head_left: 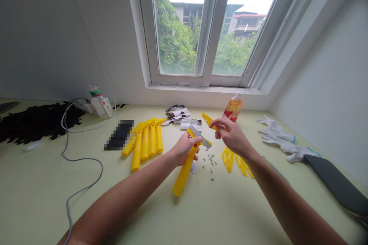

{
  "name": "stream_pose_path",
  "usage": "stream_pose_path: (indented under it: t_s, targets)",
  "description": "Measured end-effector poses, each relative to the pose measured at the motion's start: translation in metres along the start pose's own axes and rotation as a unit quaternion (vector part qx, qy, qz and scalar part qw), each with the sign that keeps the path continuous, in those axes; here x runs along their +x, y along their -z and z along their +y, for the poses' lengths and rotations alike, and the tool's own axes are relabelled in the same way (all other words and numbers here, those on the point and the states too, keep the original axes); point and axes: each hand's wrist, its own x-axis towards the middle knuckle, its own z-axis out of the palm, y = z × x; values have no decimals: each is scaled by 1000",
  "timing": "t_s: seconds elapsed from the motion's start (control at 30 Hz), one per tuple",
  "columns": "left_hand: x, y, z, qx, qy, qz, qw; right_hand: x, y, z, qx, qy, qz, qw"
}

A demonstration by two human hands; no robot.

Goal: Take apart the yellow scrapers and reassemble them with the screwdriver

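The small silver metal screws are lying scattered on the pale green tabletop, and the left hand is hovering just left of them. Its fingers are wrapping around the neck of a long yellow plastic scraper handle, while its thumb is pressing near a flat grey metal blade lying across the head. The handle's lower end is pointing to the near left of the screws; whether it is touching the tabletop, I cannot tell.

Beyond the screws and slightly right, the right hand is pinching a flat, tapered yellow plastic plate between thumb and forefinger, tilted and apart from the blade. Its other fingers are curling inward; whether they are hiding anything, I cannot tell. More yellow plastic plates are lying right of the screws, and spare yellow plastic handles are resting well to their left.

The blade could be sliding off, probably, if the thumb were easing, since no fastener is showing on it; its edge could also be nicking that thumb. A loosening pinch could be dropping the plate among the screws, and a low-sweeping hand could be scattering them.
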Motion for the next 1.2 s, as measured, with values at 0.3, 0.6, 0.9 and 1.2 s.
stream_pose_path:
  t_s: [0.3,0.6,0.9,1.2]
  targets:
    - [-2,-2,0,-2,-27,6,1000,1,-5,5,-45,36,-8,998]
    - [-1,-3,-1,-10,-29,15,999,-1,-3,2,-40,44,5,998]
    - [0,-2,-4,-6,-20,14,1000,-1,-3,0,-38,52,2,998]
    - [-3,-3,-3,6,-6,16,1000,-1,1,-3,-67,64,-1,996]
